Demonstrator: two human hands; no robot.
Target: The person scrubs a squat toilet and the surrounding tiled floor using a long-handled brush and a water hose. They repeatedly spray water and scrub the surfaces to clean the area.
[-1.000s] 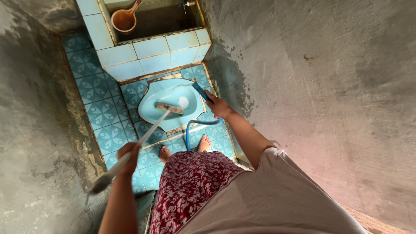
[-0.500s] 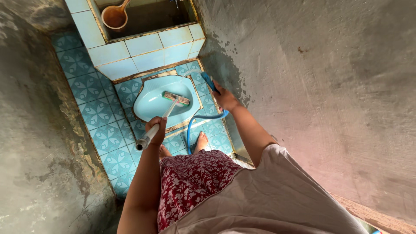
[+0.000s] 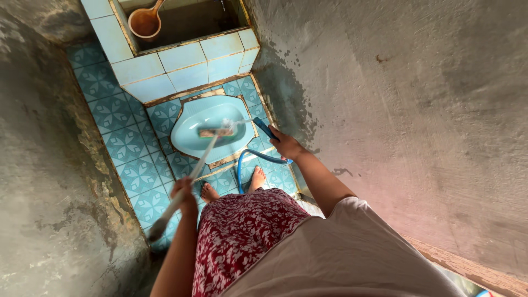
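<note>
My left hand [image 3: 185,193] grips the long pale handle of a scrub brush [image 3: 214,132]. The brush head rests inside the light blue squat toilet pan [image 3: 190,135] set in the floor. My right hand [image 3: 286,146] holds the end of a blue hose [image 3: 247,159], which points at the pan and sprays water onto the brush head. The hose loops down past my bare feet [image 3: 234,186], which stand just behind the pan.
A tiled water tub [image 3: 181,60] with a brown plastic dipper [image 3: 144,23] stands beyond the pan. Rough grey concrete walls close in on the left [image 3: 38,165] and right [image 3: 412,110]. The floor has blue patterned tiles [image 3: 121,143].
My left hand has pulled back down the handle towards my body, dragging the brush head across the pan. My right hand has dropped slightly lower with the hose.
</note>
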